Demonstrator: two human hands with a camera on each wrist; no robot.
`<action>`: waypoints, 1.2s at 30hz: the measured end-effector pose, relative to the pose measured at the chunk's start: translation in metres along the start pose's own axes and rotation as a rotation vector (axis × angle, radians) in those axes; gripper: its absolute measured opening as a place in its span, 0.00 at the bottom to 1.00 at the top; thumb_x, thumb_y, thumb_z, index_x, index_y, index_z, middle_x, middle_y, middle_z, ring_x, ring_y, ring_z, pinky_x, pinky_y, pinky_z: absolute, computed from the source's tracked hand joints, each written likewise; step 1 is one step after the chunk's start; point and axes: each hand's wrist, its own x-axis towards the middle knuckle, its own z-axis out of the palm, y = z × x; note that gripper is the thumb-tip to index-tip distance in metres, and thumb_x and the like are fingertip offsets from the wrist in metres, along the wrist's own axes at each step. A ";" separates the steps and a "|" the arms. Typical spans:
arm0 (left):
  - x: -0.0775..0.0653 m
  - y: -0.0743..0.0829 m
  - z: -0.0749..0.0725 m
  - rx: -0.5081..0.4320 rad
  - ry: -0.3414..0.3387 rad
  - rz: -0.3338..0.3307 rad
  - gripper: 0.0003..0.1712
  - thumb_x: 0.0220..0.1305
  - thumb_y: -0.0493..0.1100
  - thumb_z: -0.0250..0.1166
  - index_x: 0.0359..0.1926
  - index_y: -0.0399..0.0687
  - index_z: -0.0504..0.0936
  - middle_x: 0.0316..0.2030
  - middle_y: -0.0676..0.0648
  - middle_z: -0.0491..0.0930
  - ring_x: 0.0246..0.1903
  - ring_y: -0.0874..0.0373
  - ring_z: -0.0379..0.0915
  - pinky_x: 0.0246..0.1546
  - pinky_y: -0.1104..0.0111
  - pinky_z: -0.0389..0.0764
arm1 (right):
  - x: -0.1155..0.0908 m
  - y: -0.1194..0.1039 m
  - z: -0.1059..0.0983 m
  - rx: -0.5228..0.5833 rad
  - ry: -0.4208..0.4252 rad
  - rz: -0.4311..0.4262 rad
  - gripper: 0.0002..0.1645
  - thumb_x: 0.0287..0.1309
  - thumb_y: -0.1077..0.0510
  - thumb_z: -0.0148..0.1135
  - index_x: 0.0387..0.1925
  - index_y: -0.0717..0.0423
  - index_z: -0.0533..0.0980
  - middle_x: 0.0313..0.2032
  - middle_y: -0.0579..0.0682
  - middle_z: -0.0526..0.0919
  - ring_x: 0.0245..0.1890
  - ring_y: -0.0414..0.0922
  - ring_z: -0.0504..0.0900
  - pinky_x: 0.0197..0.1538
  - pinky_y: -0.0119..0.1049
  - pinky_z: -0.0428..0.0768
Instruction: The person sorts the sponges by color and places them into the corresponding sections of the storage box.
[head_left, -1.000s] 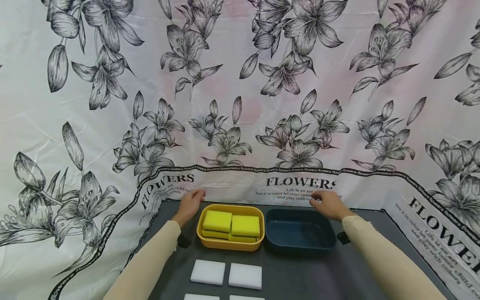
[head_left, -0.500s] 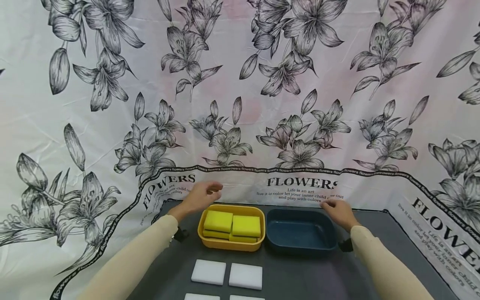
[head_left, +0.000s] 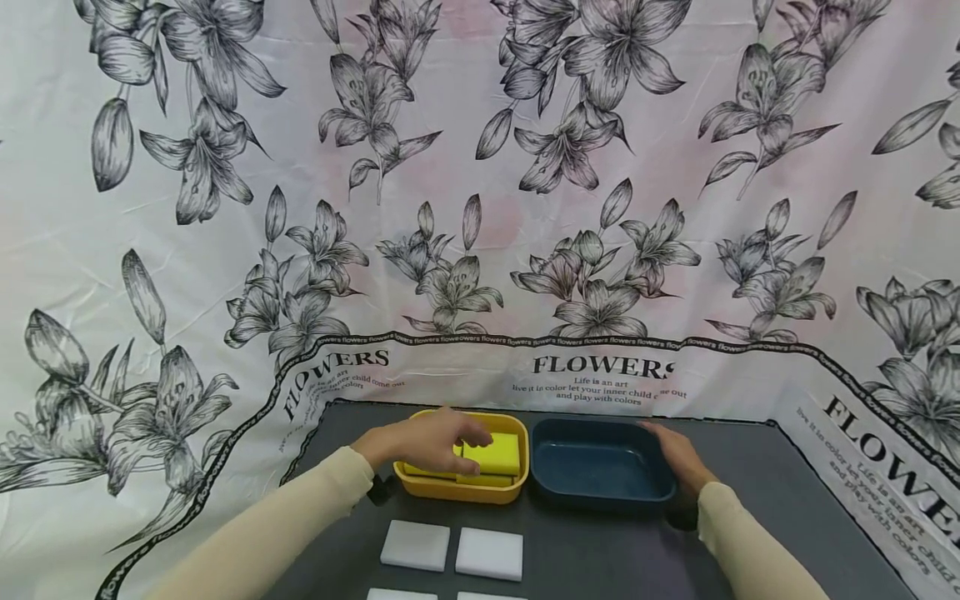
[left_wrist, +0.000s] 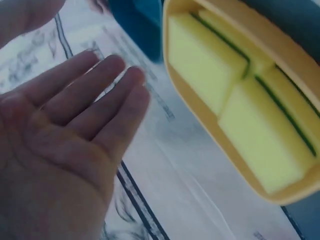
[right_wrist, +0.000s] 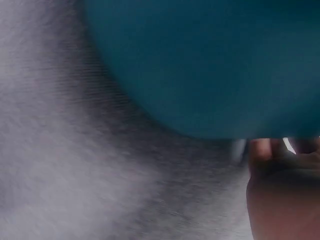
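Note:
My left hand [head_left: 435,442] is over the left part of a yellow plastic container [head_left: 461,492], fingers extended and holding nothing. Yellow sponges [head_left: 491,454] with thin dark green layers lie in that container. In the left wrist view the palm and spread fingers of the hand [left_wrist: 75,130] show beside the yellow sponges [left_wrist: 265,135]. My right hand [head_left: 681,458] lies along the right side of a dark blue container [head_left: 600,496], which has nothing inside. The right wrist view has the blue wall [right_wrist: 210,70] close up, with fingers at its lower edge, partly hidden.
White flat pads [head_left: 490,553] lie in rows on the dark grey tabletop [head_left: 585,558], nearer to me than the containers. Behind and around the table hangs a white cloth [head_left: 465,367] printed with flowers and lettering.
My left hand has moved right and down, from behind the yellow container's left corner to over its sponges. My right hand has come down from the back corner to the blue container's right side.

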 end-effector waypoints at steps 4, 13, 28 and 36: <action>0.003 0.012 0.011 -0.010 -0.126 0.003 0.28 0.73 0.50 0.75 0.69 0.46 0.85 0.64 0.51 0.87 0.63 0.58 0.85 0.66 0.68 0.83 | -0.001 0.005 0.001 0.098 -0.005 0.067 0.44 0.87 0.36 0.33 0.84 0.64 0.58 0.74 0.75 0.70 0.44 0.43 0.89 0.46 0.44 0.92; 0.004 0.023 0.042 0.045 -0.328 -0.074 0.26 0.70 0.51 0.78 0.65 0.48 0.87 0.56 0.55 0.90 0.54 0.67 0.86 0.59 0.71 0.85 | -0.004 0.009 0.004 0.129 0.016 0.131 0.49 0.86 0.33 0.36 0.81 0.72 0.58 0.61 0.68 0.81 0.37 0.40 0.88 0.43 0.41 0.92; 0.008 0.038 0.104 0.408 -0.221 -0.185 0.19 0.64 0.56 0.82 0.46 0.51 0.88 0.29 0.57 0.80 0.26 0.67 0.73 0.28 0.72 0.77 | -0.004 0.015 0.004 0.085 0.028 0.166 0.49 0.85 0.33 0.38 0.79 0.73 0.58 0.57 0.66 0.80 0.39 0.42 0.86 0.43 0.40 0.90; 0.013 0.034 0.132 0.402 -0.204 -0.242 0.18 0.61 0.53 0.85 0.46 0.54 0.89 0.35 0.55 0.82 0.29 0.66 0.75 0.32 0.70 0.81 | -0.005 0.018 0.005 0.070 0.032 0.176 0.50 0.84 0.32 0.37 0.79 0.73 0.58 0.61 0.69 0.76 0.41 0.44 0.85 0.44 0.39 0.89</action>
